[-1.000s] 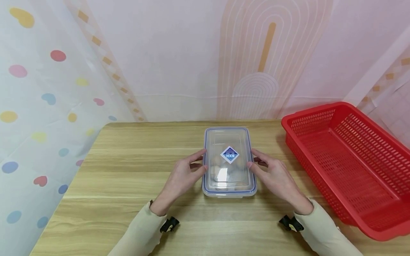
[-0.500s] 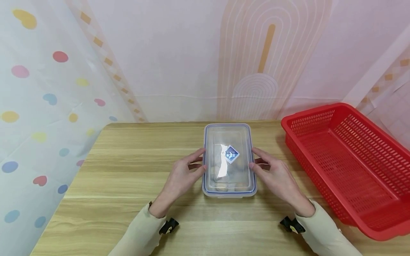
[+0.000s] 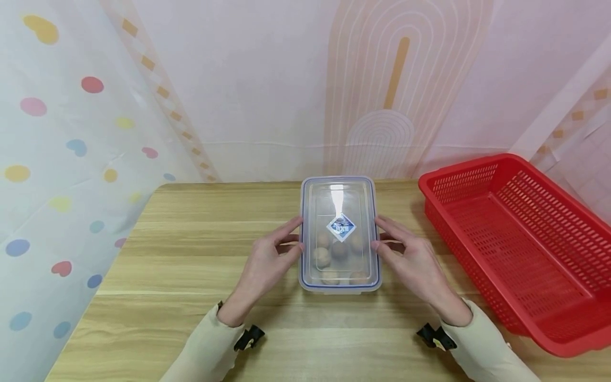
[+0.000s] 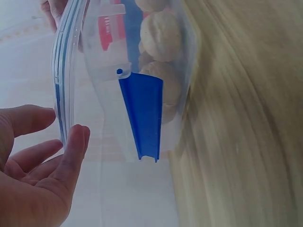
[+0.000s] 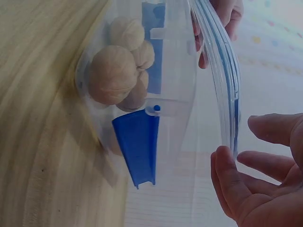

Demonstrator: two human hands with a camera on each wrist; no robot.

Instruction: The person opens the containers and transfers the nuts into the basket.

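Left hand [image 3: 266, 261], right hand [image 3: 416, 262] pinch lid [image 3: 353, 204] above snap-lock container [image 5: 177, 82]; I judge uneven grip could drop it onto walnuts [image 5: 112, 74].

Head view: bright, soft, even light | white glare streak across the far end of the clear lid [image 3: 340, 246] | faint, soft-edged shadows on the wooden tabletop [image 3: 200, 254] | both wrist views: dimmer, hazy, bluish, slightly soft

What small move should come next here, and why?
Probably raise the lid clear of the box: the left hand and right hand hold its opposite edges, the blue latches hang open, and the wrist views show a gap beneath it.
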